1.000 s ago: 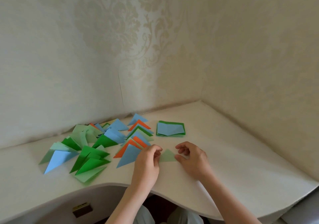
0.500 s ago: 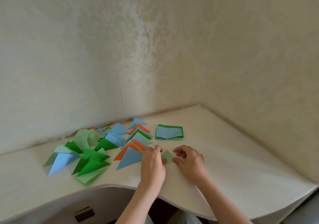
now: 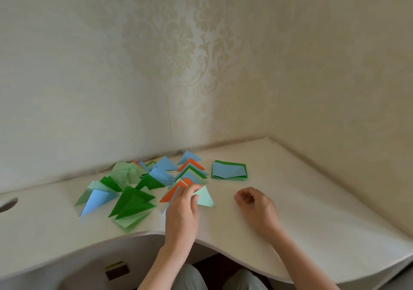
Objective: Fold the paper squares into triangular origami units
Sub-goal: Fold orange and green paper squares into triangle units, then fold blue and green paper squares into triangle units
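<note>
A pale green folded triangle (image 3: 205, 198) lies on the white table (image 3: 312, 200), just right of the pile of folded units. My left hand (image 3: 182, 209) pinches its left edge with thumb and fingertips. My right hand (image 3: 253, 204) rests on the table to the right, fingers loosely curled, holding nothing. A small stack of paper squares (image 3: 229, 170), blue on top of green, lies beyond the hands.
Several folded triangles in green, blue, pale green and orange (image 3: 134, 191) are spread over the left of the table. A round hole (image 3: 7, 204) is at the table's left edge. Wallpapered walls meet in a corner (image 3: 268, 136) behind. The curved front edge (image 3: 212, 242) runs below my hands.
My right hand has let go of the pale green triangle and drawn back to the right. My left hand has carried the triangle left toward the pile.
</note>
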A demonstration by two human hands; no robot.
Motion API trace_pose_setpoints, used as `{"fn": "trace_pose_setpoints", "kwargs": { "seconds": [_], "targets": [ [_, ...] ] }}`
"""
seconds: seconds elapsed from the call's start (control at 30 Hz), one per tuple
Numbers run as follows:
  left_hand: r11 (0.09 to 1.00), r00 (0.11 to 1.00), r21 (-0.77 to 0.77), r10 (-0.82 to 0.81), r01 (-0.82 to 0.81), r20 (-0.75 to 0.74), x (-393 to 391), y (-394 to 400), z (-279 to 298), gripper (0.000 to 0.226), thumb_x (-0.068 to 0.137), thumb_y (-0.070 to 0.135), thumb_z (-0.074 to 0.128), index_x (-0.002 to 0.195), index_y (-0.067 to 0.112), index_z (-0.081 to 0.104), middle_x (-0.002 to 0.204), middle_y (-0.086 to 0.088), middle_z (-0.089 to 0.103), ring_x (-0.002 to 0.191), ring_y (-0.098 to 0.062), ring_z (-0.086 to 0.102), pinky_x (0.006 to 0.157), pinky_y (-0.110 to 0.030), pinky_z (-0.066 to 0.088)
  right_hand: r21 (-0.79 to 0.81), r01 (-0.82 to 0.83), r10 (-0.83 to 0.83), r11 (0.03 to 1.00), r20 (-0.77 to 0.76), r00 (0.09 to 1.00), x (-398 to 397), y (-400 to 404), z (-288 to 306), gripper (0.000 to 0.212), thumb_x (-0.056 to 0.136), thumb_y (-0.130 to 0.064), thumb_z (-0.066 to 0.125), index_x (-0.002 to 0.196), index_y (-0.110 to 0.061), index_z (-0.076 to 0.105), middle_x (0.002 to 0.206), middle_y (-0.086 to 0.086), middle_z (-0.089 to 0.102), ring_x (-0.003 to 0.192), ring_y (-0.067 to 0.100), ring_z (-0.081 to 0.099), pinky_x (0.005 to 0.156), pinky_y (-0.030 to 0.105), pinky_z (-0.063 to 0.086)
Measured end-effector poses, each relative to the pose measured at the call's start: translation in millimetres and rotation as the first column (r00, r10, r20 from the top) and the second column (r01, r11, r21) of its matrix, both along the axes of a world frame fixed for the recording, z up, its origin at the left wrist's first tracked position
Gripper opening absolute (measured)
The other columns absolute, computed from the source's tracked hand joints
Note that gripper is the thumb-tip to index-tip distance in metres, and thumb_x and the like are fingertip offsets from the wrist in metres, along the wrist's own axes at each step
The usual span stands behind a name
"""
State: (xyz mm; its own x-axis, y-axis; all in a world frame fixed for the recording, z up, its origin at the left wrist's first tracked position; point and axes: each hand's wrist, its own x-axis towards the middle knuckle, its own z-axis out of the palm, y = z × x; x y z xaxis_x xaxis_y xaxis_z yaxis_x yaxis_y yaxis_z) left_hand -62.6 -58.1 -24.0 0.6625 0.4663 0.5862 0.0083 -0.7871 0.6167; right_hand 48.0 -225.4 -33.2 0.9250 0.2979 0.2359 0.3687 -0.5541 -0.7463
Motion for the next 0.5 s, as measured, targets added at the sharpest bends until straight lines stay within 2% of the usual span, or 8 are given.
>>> {"fn": "trace_pose_setpoints", "kwargs": {
  "seconds": [0.1, 0.23, 0.37, 0.5],
  "targets": [
    [0.997, 0.998, 0.018, 0.069, -0.069, -0.007, -18, 25, 1, 0.022, 0.088, 0.005, 0.061, 0.106, 0.019, 0.063, 0.098, 0.008, 0.060, 0.082, -0.009, 0.057, 0.065, -0.021, 0.047, -0.033, 0.002, -0.002, 0.999, 0.008, 1.000, 0, 3, -1, 0.007, 0.084, -0.036, 0.065, 0.087, -0.030, 0.065, 0.080, -0.016, 0.063, 0.077, 0.002, 0.056, 0.079, 0.030, 0.048],
    [0.995, 0.994, 0.029, 0.094, -0.092, -0.064, -25, 42, -7, 0.023, 0.087, 0.005, 0.063, 0.106, 0.017, 0.063, 0.097, 0.004, 0.062, 0.079, -0.014, 0.062, 0.063, -0.026, 0.051, -0.102, 0.026, -0.025, 0.994, 0.014, 1.000, -1, 11, 1, 0.003, 0.085, -0.037, 0.063, 0.086, -0.035, 0.062, 0.079, -0.018, 0.061, 0.077, 0.004, 0.055, 0.083, 0.036, 0.047],
    [0.997, 0.989, 0.026, 0.080, -0.077, -0.126, -23, 40, -14, 0.030, 0.081, 0.003, 0.070, 0.105, 0.020, 0.062, 0.091, 0.008, 0.060, 0.073, -0.010, 0.059, 0.058, -0.023, 0.050, -0.127, 0.036, -0.021, 0.991, 0.121, 0.992, -8, 15, 1, 0.006, 0.085, -0.028, 0.062, 0.087, -0.034, 0.062, 0.082, -0.015, 0.061, 0.079, 0.008, 0.054, 0.080, 0.033, 0.042],
    [0.995, 0.987, 0.042, 0.092, -0.088, -0.129, -14, 40, -17, 0.031, 0.077, 0.001, 0.072, 0.100, 0.018, 0.061, 0.090, 0.006, 0.061, 0.071, -0.013, 0.060, 0.055, -0.025, 0.049, -0.120, 0.006, 0.017, 0.993, 0.186, 0.982, -7, 17, -2, 0.014, 0.081, -0.018, 0.064, 0.085, -0.032, 0.063, 0.084, -0.017, 0.060, 0.078, 0.009, 0.054, 0.078, 0.035, 0.046]
  ]
}}
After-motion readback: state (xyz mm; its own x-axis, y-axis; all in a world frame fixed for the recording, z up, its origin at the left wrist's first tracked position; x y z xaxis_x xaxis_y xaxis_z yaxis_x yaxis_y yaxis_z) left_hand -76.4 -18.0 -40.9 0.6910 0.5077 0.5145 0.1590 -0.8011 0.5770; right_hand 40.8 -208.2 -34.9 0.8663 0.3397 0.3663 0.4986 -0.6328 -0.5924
